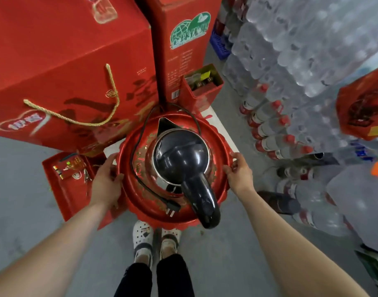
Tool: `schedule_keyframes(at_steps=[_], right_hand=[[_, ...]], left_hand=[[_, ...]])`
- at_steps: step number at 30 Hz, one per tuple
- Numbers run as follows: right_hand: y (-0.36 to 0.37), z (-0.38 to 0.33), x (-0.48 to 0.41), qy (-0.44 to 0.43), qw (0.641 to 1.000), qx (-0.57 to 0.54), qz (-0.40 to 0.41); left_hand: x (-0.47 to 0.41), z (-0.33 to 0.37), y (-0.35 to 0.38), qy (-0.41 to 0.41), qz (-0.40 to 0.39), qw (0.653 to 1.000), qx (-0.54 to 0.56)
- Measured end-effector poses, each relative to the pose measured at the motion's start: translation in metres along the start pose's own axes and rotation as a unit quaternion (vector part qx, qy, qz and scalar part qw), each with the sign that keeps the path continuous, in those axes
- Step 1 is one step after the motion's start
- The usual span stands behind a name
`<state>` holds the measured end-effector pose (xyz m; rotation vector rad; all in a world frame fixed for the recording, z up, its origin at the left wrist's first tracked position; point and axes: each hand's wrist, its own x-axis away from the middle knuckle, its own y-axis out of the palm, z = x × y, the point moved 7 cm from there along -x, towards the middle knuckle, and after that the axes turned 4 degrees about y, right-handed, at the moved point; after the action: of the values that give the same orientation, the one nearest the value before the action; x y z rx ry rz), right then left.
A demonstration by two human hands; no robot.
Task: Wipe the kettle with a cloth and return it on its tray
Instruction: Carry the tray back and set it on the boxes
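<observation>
Head view: kettle (181, 155) upright at frame centre on red tray (223, 144), handle toward the bottom edge. Left hand (107, 179) gripping left rim of tray, right hand (240, 172) gripping right rim. Cord (138, 181) lying on tray, left of kettle. Bottles (269, 129) stacked at right.

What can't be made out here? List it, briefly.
Head view only:
- Kettle walls and base: hidden under its own lid and handle.
- What the tray rests on: covered by the tray.
- Box print: blurred.
- Cord far end: lost behind the kettle.
- Cloth: none in view.
</observation>
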<state>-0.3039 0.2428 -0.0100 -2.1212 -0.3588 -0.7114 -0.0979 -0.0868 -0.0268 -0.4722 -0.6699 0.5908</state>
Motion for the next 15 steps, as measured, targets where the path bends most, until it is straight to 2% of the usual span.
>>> schedule_keyframes(at_steps=[9, 15], right_hand=[[0.027, 0.012, -0.011, 0.039, 0.999, 0.014, -0.006], [0.039, 0.018, -0.013, 0.052, 0.998, 0.013, -0.02]], left_hand=[[-0.021, -0.011, 0.008, -0.006, -0.003, 0.999, -0.045], [-0.026, -0.021, 0.01, -0.013, -0.009, 0.999, -0.036]])
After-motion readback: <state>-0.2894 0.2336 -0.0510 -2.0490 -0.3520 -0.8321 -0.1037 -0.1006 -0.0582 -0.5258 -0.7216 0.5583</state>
